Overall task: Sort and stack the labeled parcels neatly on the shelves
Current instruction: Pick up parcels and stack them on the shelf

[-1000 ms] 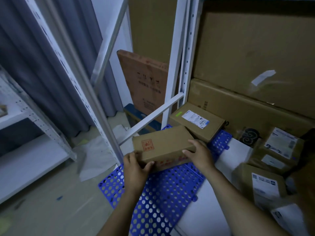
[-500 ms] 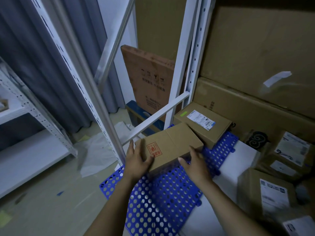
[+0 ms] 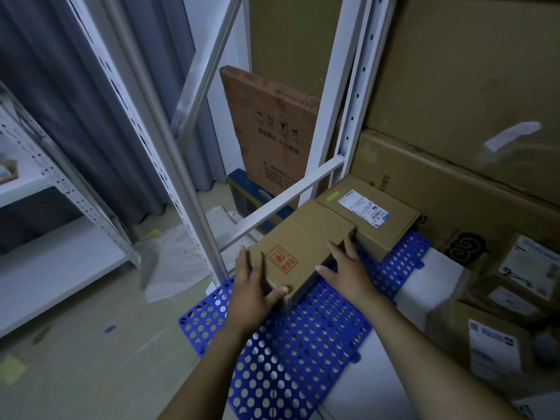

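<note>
Cardboard parcel point(image 3: 303, 244) with a red stamp sits on a blue perforated mat point(image 3: 288, 359) on a white shelf point(image 3: 424, 286), its far end touching a second parcel point(image 3: 372, 216) with a white label. 2 bare hands flank it: the left hand point(image 3: 248, 291) lies flat against its left side, thumb across the near corner; the right hand point(image 3: 348, 274), fingers straight, presses its right side.

Bare blue mat point(image 3: 288, 359) lies open nearside; labelled parcel point(image 3: 372, 225) and big cartons point(image 3: 454, 183) block behind, shelf post point(image 3: 181, 177) left, stacked parcels point(image 3: 491, 344) right.
</note>
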